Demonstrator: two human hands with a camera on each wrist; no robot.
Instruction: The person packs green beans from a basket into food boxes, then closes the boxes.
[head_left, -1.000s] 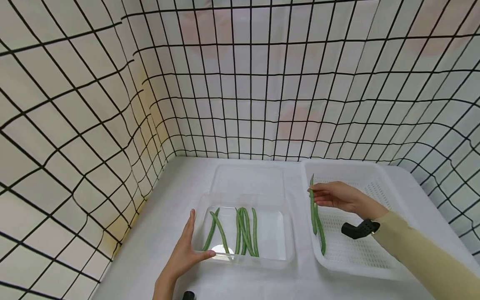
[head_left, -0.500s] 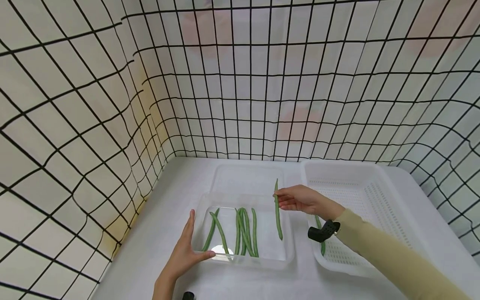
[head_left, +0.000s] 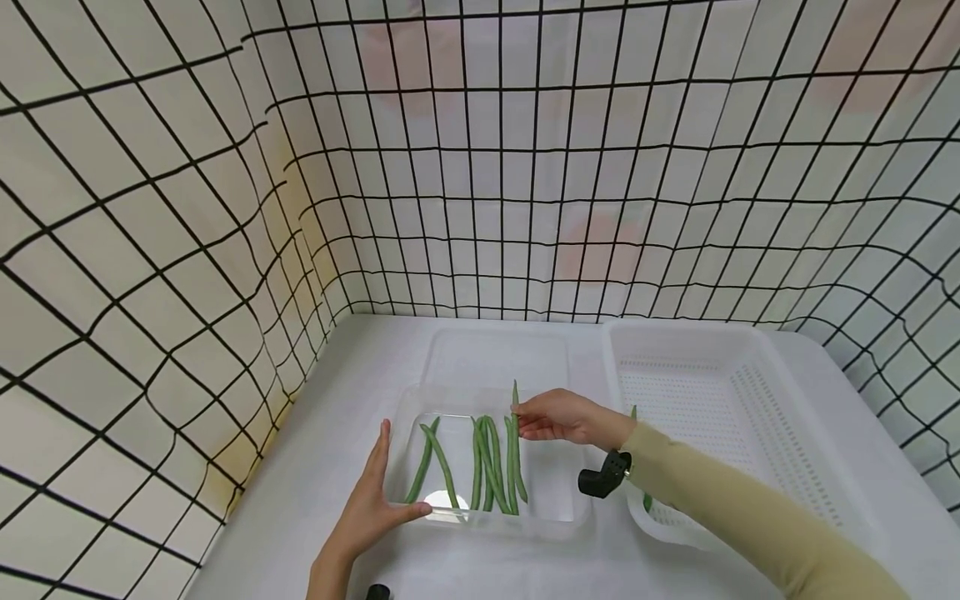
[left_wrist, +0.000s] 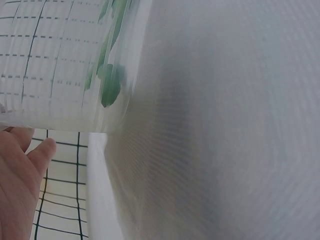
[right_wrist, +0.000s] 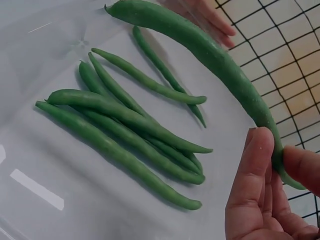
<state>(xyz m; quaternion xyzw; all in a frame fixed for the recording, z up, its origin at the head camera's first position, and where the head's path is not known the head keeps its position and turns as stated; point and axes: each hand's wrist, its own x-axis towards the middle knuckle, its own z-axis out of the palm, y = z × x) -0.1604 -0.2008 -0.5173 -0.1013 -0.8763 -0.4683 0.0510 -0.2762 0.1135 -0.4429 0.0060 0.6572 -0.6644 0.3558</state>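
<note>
A clear plastic container [head_left: 553, 487] stands on the table with several green beans [head_left: 442, 467] in it. Two of them lie crossed at its left; others lie bunched near the middle. Thumb and fingertips of my right hand [head_left: 564, 417] pinch the upper end of another green bean [right_wrist: 220, 62], held above the container beside the middle bunch. My left hand [head_left: 367, 504] rests at the container's near left corner, fingers straight along its left side and thumb at the front rim. In the left wrist view, part of that hand [left_wrist: 20, 180] shows beside the container's wall.
At the right stands a white perforated basket [head_left: 675, 367]; green bean ends show in it, partly hidden by the right sleeve [head_left: 720, 492]. Behind the container lies a clear flat lid [head_left: 495, 354]. Black wire mesh [head_left: 525, 200] encloses the table's back and sides.
My right hand has carried the pinched green bean leftward from the basket to above the container's middle, lowering it slightly. My left hand has stayed in place.
</note>
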